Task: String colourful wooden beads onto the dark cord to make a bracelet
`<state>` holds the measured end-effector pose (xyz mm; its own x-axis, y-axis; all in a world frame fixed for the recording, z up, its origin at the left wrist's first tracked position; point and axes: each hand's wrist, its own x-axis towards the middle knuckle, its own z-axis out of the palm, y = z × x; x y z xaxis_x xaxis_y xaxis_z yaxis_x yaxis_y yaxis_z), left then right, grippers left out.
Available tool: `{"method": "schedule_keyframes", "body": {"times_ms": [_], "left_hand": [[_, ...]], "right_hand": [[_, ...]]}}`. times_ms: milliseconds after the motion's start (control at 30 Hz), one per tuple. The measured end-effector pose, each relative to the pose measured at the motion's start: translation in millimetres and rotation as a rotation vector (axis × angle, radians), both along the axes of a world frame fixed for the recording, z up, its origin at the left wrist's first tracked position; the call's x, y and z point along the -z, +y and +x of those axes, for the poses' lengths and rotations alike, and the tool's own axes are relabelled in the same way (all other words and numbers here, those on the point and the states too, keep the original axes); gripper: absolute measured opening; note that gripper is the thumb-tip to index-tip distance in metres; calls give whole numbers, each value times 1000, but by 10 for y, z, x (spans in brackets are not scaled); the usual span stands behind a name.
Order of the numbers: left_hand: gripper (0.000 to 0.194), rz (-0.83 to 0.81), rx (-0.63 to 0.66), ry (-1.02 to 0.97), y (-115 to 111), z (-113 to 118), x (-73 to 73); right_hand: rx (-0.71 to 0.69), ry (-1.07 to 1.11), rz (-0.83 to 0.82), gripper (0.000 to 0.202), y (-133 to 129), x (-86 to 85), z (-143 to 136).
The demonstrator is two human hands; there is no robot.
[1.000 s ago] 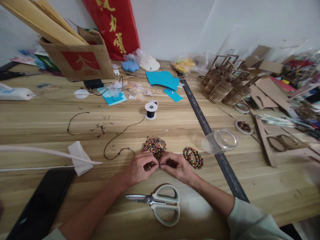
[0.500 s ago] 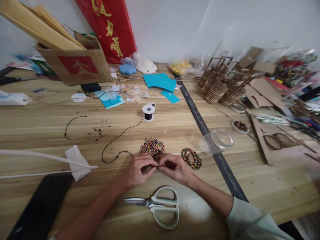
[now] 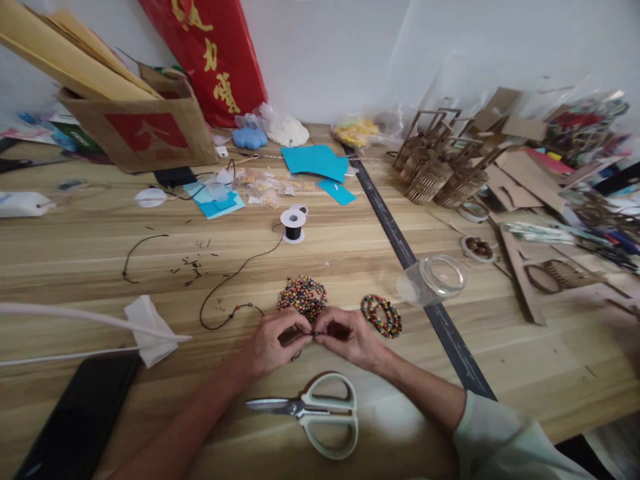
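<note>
My left hand (image 3: 279,340) and my right hand (image 3: 350,337) meet fingertip to fingertip at the near side of a pile of multicoloured beads (image 3: 303,297). Both pinch a thin dark cord (image 3: 313,334); a small dark piece on it is too tiny to make out. A black cord with a few beads (image 3: 240,308) runs from behind my left hand, curving back to a white spool (image 3: 293,227). Beside my right hand lies a coiled bead strand (image 3: 381,316). Scissors with pale handles (image 3: 320,408) rest in front of both hands.
A black phone (image 3: 80,413) and white cable (image 3: 95,315) lie at left. A clear container (image 3: 435,280) stands right, on a dark strip. Cardboard box (image 3: 145,130), blue paper (image 3: 315,162) and small wooden baskets (image 3: 430,173) are farther back.
The view has shifted slightly. A bit of dark cord now shows below my left fingertips. Both hands keep their pinch at nearly the same place.
</note>
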<state>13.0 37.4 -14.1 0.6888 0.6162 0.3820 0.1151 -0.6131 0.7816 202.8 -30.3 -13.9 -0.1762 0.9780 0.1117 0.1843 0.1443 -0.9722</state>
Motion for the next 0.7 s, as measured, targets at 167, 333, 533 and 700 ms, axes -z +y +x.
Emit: {"method": "schedule_keyframes", "body": {"times_ms": [167,333,533,700], "left_hand": [[5,-17,-12,41,-7,-3,-11],[4,-9,20,13,-24,-18,-53],[19,-136,0,-138,1,-114,-121],[28,-290,-36,-213,18,-148,-148]], "right_hand": [[10,11,-8,26,-15,29,1],[-37,-44,123,24,-15,-29,27],[-110,-275,498,16,-69,-129,54],[-59,-444,712,13,-127,-161,64]]}}
